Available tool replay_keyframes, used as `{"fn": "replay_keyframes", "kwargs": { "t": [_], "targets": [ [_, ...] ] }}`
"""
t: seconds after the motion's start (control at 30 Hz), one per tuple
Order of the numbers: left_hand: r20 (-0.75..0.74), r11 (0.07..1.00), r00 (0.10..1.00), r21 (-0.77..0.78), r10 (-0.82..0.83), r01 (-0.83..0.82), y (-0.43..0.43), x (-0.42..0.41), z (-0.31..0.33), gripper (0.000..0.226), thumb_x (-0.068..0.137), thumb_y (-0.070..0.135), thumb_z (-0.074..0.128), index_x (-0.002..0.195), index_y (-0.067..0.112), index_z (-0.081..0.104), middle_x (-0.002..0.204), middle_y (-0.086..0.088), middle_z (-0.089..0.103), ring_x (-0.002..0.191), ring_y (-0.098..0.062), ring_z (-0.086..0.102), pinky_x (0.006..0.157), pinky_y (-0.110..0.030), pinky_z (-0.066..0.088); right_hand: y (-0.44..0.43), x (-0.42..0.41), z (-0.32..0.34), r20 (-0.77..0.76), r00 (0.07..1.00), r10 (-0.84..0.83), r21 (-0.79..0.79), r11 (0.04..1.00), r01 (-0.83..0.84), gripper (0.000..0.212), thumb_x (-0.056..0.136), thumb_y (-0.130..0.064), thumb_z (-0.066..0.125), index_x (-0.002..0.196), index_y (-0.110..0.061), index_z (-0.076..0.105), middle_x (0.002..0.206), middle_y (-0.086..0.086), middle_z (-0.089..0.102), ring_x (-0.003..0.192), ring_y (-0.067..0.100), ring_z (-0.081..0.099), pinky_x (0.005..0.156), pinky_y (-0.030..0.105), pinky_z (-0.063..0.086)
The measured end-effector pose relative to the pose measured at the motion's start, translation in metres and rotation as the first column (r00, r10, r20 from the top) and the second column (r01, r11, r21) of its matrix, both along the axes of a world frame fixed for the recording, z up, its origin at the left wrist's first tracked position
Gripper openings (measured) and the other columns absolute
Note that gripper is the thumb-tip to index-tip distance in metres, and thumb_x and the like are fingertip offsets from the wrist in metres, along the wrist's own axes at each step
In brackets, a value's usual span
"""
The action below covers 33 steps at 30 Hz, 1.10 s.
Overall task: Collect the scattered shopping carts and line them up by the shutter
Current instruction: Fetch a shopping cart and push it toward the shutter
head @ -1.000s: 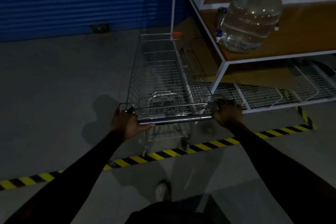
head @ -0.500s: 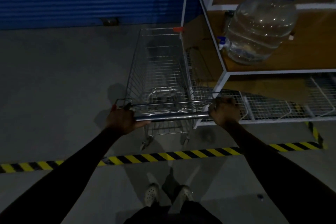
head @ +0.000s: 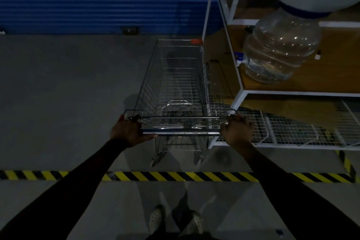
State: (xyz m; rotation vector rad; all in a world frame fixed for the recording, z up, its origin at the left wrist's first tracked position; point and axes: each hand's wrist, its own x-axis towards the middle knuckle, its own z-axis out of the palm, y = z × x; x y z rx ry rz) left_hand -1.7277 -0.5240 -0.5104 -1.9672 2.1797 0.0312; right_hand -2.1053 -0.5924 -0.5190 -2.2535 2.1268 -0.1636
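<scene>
Both hands grasp one cart's handle [head: 179,132]: left hand [head: 127,129] curled round its left end, right hand [head: 236,132] clenched on the right end, knuckles just beside the rack [head: 236,101] post. Cart [head: 175,76] stretches ahead of the fingers, nose near the shutter [head: 97,0], right side hugging the rack. Judgement: push straight, bias slightly left so the right fingers clear the post, and stop before hitting the shutter.

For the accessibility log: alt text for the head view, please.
A person's left hand and right hand grip the handle bar of a wire shopping cart that points at a blue shutter. The cart stands close beside a white-framed rack bearing a large water jug; a yellow-black floor stripe runs behind the cart.
</scene>
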Motion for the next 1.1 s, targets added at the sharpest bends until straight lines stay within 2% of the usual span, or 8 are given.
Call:
{"fn": "replay_keyframes", "kwargs": {
  "t": [0.1,0.27,0.37,0.5,0.57,0.77,0.93,1.1],
  "targets": [
    [0.003,1.000,1.000,0.022,0.015,-0.015,0.002,0.001,-0.001,0.127,0.059,0.100,-0.015,0.084,0.017,0.077,0.139,-0.006,0.061,0.114,-0.019,0.064,0.110,-0.048,0.027,0.004,0.001,0.000,-0.009,1.000,0.001,0.001,1.000,-0.001,0.062,0.081,-0.046,0.030,0.095,-0.006,0.075,0.099,0.018,0.072,0.096,0.046,0.061,0.084,0.052,0.045],
    [-0.016,1.000,1.000,0.025,0.004,-0.004,0.007,-0.008,0.012,0.137,0.052,0.097,-0.025,0.092,0.015,0.077,0.139,-0.006,0.061,0.128,-0.017,0.056,0.115,-0.049,0.023,0.008,0.002,0.009,-0.036,0.999,-0.001,0.018,1.000,0.002,0.057,0.082,-0.044,0.037,0.107,-0.007,0.073,0.109,0.018,0.069,0.108,0.046,0.057,0.088,0.053,0.043],
    [0.002,0.999,1.000,0.026,0.021,-0.021,0.010,-0.008,0.007,0.137,0.053,0.098,-0.024,0.094,0.016,0.077,0.143,-0.007,0.057,0.122,-0.019,0.060,0.114,-0.047,0.023,0.010,-0.001,0.006,-0.040,0.999,0.027,0.010,1.000,-0.027,0.059,0.081,-0.047,0.033,0.098,-0.008,0.074,0.103,0.019,0.070,0.102,0.046,0.061,0.085,0.056,0.047],
    [0.007,0.999,1.000,0.039,0.026,-0.026,0.011,0.000,-0.008,0.126,0.061,0.100,-0.014,0.083,0.015,0.077,0.139,-0.011,0.060,0.108,-0.024,0.068,0.107,-0.045,0.030,0.014,-0.003,0.002,-0.017,0.999,0.032,0.016,0.999,-0.031,0.060,0.078,-0.046,0.031,0.089,-0.006,0.074,0.094,0.019,0.071,0.095,0.044,0.063,0.081,0.054,0.051],
    [0.001,0.999,1.000,0.036,0.021,-0.021,0.011,0.000,-0.007,0.126,0.062,0.100,-0.012,0.082,0.014,0.077,0.138,-0.011,0.061,0.108,-0.025,0.068,0.108,-0.047,0.030,0.015,-0.002,0.002,0.006,1.000,0.021,-0.026,0.999,-0.021,0.054,0.079,-0.042,0.033,0.081,-0.005,0.073,0.085,0.019,0.070,0.087,0.044,0.064,0.077,0.054,0.053],
    [-0.013,0.999,1.000,0.038,0.027,-0.026,0.012,-0.003,0.000,0.127,0.060,0.100,-0.013,0.087,0.015,0.076,0.137,-0.009,0.061,0.114,-0.021,0.065,0.109,-0.047,0.027,0.014,-0.006,-0.003,-0.038,0.999,0.037,-0.105,0.994,-0.041,0.051,0.081,-0.042,0.035,0.079,-0.006,0.071,0.083,0.017,0.069,0.084,0.042,0.065,0.077,0.051,0.052],
    [0.005,1.000,1.000,0.025,0.006,-0.006,0.014,-0.007,0.005,0.125,0.062,0.099,-0.012,0.089,0.019,0.078,0.139,-0.008,0.060,0.128,-0.018,0.056,0.117,-0.050,0.021,0.007,-0.009,-0.011,-0.093,0.996,-0.005,0.013,1.000,0.006,0.045,0.090,-0.044,0.041,0.101,-0.013,0.072,0.108,0.014,0.069,0.107,0.041,0.057,0.089,0.049,0.043],
    [0.029,0.999,0.999,-0.002,0.044,-0.044,0.014,-0.008,0.003,0.127,0.062,0.099,-0.013,0.105,0.017,0.075,0.145,-0.006,0.055,0.121,-0.026,0.058,0.113,-0.046,0.028,0.008,-0.012,-0.013,-0.049,0.998,0.032,-0.010,0.999,-0.033,0.055,0.090,-0.049,0.032,0.098,-0.012,0.072,0.109,0.011,0.070,0.113,0.039,0.055,0.093,0.049,0.040]
  ]
}}
